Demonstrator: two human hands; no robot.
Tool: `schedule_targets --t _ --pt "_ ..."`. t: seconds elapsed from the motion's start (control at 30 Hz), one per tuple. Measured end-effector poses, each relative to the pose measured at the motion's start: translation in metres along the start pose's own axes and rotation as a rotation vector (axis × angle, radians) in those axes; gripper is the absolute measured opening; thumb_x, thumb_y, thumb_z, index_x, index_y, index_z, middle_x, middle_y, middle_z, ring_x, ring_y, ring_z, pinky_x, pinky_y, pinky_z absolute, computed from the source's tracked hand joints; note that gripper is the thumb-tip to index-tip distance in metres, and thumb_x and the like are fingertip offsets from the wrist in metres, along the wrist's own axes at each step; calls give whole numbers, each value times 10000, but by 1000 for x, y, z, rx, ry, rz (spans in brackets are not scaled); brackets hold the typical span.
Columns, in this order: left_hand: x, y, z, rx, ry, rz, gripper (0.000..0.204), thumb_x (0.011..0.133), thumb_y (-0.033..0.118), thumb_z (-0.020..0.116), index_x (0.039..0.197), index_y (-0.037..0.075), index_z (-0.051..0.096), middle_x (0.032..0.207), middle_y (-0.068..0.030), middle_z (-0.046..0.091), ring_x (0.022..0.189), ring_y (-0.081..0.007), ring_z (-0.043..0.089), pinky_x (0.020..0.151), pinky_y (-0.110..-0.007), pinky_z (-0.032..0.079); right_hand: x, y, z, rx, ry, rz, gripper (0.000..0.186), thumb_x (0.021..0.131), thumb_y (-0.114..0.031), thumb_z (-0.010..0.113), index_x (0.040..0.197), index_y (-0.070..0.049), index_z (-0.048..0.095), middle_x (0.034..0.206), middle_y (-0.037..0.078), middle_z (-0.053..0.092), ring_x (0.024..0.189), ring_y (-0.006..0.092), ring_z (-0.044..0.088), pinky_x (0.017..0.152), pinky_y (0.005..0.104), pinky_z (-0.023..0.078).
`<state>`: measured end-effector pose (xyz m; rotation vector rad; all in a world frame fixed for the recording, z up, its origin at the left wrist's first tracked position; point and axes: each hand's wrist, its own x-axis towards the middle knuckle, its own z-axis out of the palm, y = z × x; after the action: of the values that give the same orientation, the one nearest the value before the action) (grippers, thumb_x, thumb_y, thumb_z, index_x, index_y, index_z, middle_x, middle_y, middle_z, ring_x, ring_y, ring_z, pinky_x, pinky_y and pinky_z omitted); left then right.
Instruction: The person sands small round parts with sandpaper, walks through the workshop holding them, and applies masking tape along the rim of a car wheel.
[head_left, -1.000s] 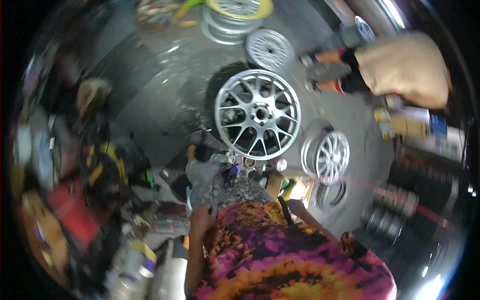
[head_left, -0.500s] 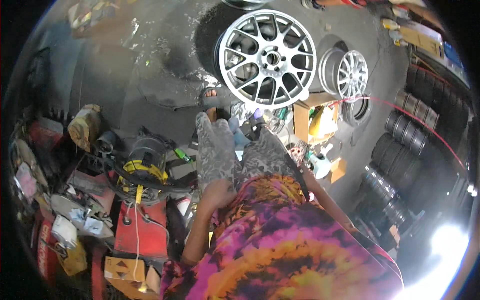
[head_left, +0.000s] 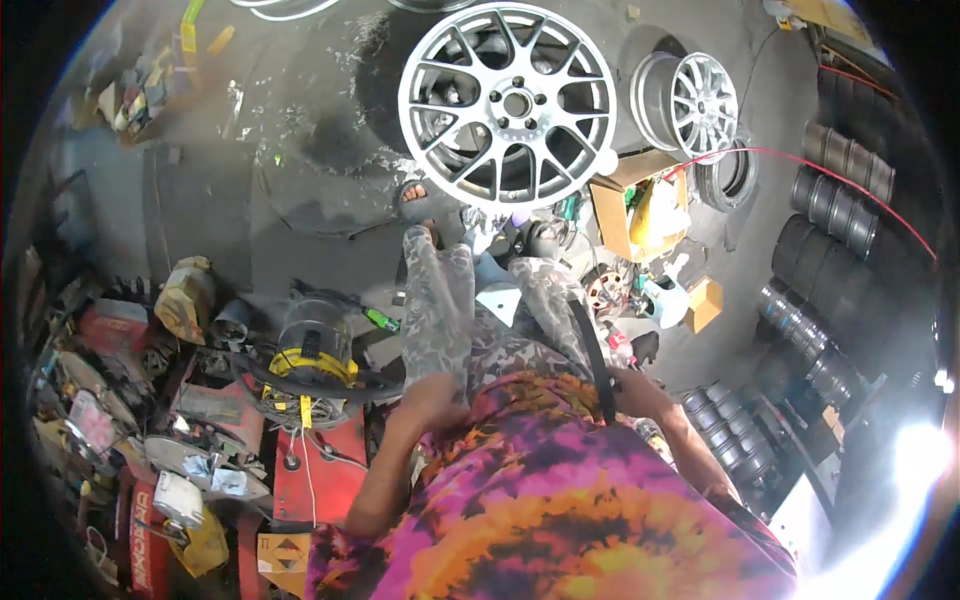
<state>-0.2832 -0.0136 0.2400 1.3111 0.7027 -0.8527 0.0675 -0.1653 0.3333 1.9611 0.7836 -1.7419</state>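
Cluttered workshop floor; left hand [head_left: 432, 392] rests on thigh [head_left: 438, 300], right hand hidden.

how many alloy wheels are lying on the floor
2 whole ones: a big wheel ahead of the feet and a small wheel to its right. Rim edges at the top edge hint at more.

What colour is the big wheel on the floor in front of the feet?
The big wheel rim is shiny silver-grey, with many thin spokes. The head view shows it best.
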Motion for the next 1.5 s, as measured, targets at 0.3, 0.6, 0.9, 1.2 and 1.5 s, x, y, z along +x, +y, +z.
schedule_targets --t 0.3,0.6,0.9,1.2,1.5 --pt "83 34 -65 -48 181 45 300 870 308 641 951 27 710 895 -228 681 829 -378 672 732 -472 503 225 48 -3 -53 192 -445 330 860 -292 669 1119 -89 652 944 230 674 881 404 653 778 489 521" --pt "253 95 -222 61 1285 453 245 916 189 700 842 -37 641 711 -64 616 643 -105 520 612 -266 432 554 101 109 -399 -105 -388 435 738 -310 767 1097 -77 689 1086 188 697 1003 359 671 874 449 535" --pt "358 91 -207 254 1364 724 231 901 212 733 800 16 661 683 7 632 661 -59 556 641 -218 431 681 83 160 -526 -310 -670 469 690 -322 795 1079 -78 698 1079 183 701 950 367 688 819 456 548" --pt "328 83 -212 104 1510 1043 264 903 99 712 703 -3 573 599 33 489 580 -38 410 547 -207 347 721 89 167 -600 -240 -651 481 670 -336 807 1068 -82 712 1089 183 703 938 361 694 811 456 553" --pt "284 47 -218 -89 1759 1154 328 959 262 674 739 19 653 626 35 566 560 -23 462 524 -195 345 746 81 152 -606 -43 -611 494 650 -351 819 1057 -86 726 1098 183 705 926 355 700 802 456 558"
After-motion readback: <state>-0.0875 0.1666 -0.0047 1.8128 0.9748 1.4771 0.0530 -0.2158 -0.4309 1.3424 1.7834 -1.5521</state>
